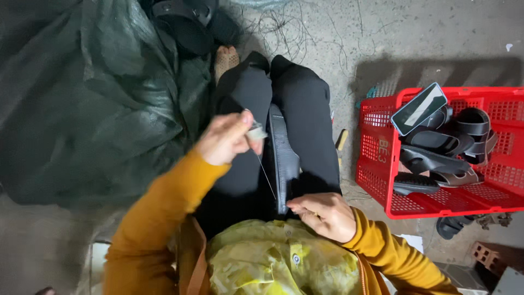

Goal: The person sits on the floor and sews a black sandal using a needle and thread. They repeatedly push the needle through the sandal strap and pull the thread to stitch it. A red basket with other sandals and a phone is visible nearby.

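Observation:
A black sandal sole lies lengthwise between my knees on my black trousers. My left hand is raised above my left thigh, pinching a small pale piece with a thin thread running taut from it down to the sole's near end. My right hand rests at that near end of the sole, fingers closed against its edge where the thread meets it. Both sleeves are mustard orange, over a yellow apron.
A red plastic crate at the right holds several black sandals and a phone on its rim. A large dark green tarp covers the left. More black sandals lie at the top. Bricks sit at the lower right on the concrete floor.

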